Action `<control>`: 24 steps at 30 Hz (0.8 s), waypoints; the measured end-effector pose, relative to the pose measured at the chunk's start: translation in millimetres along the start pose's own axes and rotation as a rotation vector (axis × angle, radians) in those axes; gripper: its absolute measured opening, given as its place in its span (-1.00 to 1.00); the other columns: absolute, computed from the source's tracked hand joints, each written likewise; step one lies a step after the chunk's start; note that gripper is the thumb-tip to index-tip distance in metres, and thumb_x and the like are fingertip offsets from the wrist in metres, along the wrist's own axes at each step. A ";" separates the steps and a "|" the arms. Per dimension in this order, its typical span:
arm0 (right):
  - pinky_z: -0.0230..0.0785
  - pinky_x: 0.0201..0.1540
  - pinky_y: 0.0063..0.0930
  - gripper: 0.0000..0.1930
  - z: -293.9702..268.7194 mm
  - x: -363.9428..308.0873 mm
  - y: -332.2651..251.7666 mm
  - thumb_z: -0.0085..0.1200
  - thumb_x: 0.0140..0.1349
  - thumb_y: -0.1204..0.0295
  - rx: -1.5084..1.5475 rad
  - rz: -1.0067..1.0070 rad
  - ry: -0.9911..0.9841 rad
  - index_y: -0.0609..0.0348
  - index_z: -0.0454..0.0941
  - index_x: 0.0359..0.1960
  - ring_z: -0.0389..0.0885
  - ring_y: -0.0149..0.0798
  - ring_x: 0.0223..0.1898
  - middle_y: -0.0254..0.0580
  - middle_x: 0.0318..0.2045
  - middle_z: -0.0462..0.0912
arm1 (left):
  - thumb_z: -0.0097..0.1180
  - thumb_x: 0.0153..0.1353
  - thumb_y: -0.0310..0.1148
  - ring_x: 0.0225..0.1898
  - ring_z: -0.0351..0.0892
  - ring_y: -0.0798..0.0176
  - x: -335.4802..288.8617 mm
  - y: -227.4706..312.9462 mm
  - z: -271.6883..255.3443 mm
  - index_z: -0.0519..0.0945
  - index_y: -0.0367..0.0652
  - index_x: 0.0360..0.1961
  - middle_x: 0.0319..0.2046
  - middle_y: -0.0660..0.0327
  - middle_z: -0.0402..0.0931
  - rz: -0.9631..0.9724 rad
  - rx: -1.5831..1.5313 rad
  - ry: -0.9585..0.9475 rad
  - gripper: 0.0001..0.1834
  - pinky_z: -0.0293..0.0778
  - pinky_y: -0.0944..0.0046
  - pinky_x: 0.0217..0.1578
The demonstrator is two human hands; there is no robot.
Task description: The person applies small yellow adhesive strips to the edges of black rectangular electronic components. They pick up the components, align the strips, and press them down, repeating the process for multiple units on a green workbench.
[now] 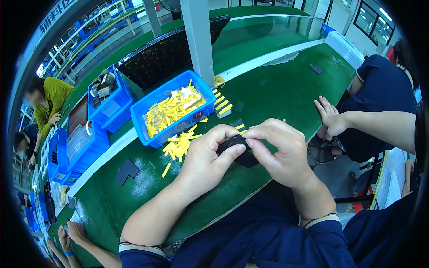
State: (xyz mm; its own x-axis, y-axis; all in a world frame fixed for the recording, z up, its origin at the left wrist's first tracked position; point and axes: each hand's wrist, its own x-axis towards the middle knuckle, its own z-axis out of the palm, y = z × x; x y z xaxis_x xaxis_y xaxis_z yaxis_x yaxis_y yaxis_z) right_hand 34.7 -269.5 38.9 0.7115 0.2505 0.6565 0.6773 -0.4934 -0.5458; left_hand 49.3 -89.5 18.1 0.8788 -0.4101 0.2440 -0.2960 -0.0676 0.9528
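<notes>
A small flat black piece (233, 144) is held up over the front edge of the green table, between my two hands. My left hand (210, 154) grips it with the thumb on its face and the fingers behind. At its upper right edge, the thumb and forefinger of my right hand (279, 149) pinch together; what lies between those fingertips is too small to make out. Just beyond my hands lie strips with yellow pieces (241, 128) on them. Left of my left hand, loose yellow strips (178, 145) are heaped on the table.
A blue bin (139, 127) full of yellow strips stands behind my left hand. More blue bins (100, 147) line the left side. A black notched plate (128, 172) lies at left, another black piece (316, 69) far right. Co-workers' hands (328, 117) rest at right and lower left.
</notes>
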 end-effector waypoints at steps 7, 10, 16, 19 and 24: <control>0.41 -0.21 -0.55 -0.88 23.6 -12.4 5.7 0.18 0.04 0.69 0.741 0.366 0.196 0.33 0.57 -0.35 0.55 -0.39 -0.32 -0.18 -0.36 0.57 | 0.04 0.30 -0.41 -0.38 0.35 0.57 -0.3 -6.1 12.3 0.43 -0.25 -0.22 -0.43 0.37 0.40 0.036 -0.367 0.147 -0.87 0.33 0.49 -0.35; 0.39 -0.20 -0.56 -0.88 25.2 -14.9 9.8 0.19 0.03 0.69 0.696 0.296 0.164 0.34 0.58 -0.36 0.54 -0.40 -0.30 -0.17 -0.34 0.57 | 0.03 0.30 -0.42 -0.32 0.32 0.57 -2.5 -5.1 5.9 0.41 -0.20 -0.19 -0.36 0.38 0.37 -0.022 -0.343 0.073 -0.88 0.28 0.52 -0.27; 0.40 -0.23 -0.50 -0.89 25.2 -15.8 11.7 0.23 -0.02 0.67 0.561 0.196 0.171 0.32 0.59 -0.42 0.56 -0.33 -0.33 -0.15 -0.42 0.59 | 0.08 0.26 -0.42 -0.38 0.31 0.58 -2.8 5.1 2.5 0.46 -0.21 -0.22 -0.40 0.40 0.39 -0.053 -0.152 0.064 -0.88 0.28 0.54 -0.32; 0.43 -0.21 -0.44 -0.89 23.1 -15.2 14.0 0.26 -0.06 0.64 0.455 0.113 0.170 0.29 0.59 -0.46 0.59 -0.28 -0.37 -0.17 -0.48 0.61 | 0.15 0.19 -0.41 -0.45 0.34 0.57 -0.7 0.2 4.7 0.51 -0.23 -0.29 -0.47 0.35 0.44 0.037 -0.161 0.111 -0.86 0.32 0.49 -0.43; 0.48 -0.13 -0.32 -0.88 19.4 -12.7 11.2 0.28 -0.10 0.61 0.307 -0.004 0.179 0.23 0.60 -0.49 0.61 -0.25 -0.42 -0.22 -0.54 0.61 | 0.17 0.17 -0.39 -0.48 0.32 0.58 -0.6 3.3 0.5 0.52 -0.22 -0.33 -0.51 0.38 0.43 -0.022 -0.153 0.037 -0.86 0.29 0.50 -0.45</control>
State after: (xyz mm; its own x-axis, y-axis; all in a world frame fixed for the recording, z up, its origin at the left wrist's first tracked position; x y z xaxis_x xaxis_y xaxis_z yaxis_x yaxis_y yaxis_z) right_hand 36.8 -262.0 14.4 0.6831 0.0889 0.7249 0.7241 -0.2121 -0.6563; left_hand 47.6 -89.9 20.9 0.8985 -0.3761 0.2264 -0.2183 0.0647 0.9737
